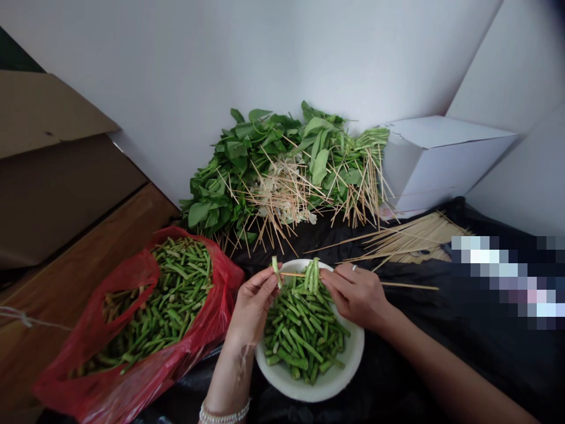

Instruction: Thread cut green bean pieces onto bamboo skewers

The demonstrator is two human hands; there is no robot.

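Above a white bowl [353, 365] of cut green stem pieces [304, 335], my right hand [357, 292] is closed on a thin wooden skewer [410, 286]. Several stem pieces [312, 275] are threaded side by side on the skewer, against my right fingers. My left hand [253, 303] pinches one short green stem piece [276, 270] upright between thumb and fingers. The skewer's tip reaches that piece; whether it has gone through is hard to see.
A red plastic bag [176, 365] full of cut stems stands at the left. Behind the bowl lie skewered greens [282, 188] in a leafy pile. Loose skewers [410, 238] spread at the right, near a white box [454, 165]. A cardboard box [57, 176] stands at far left.
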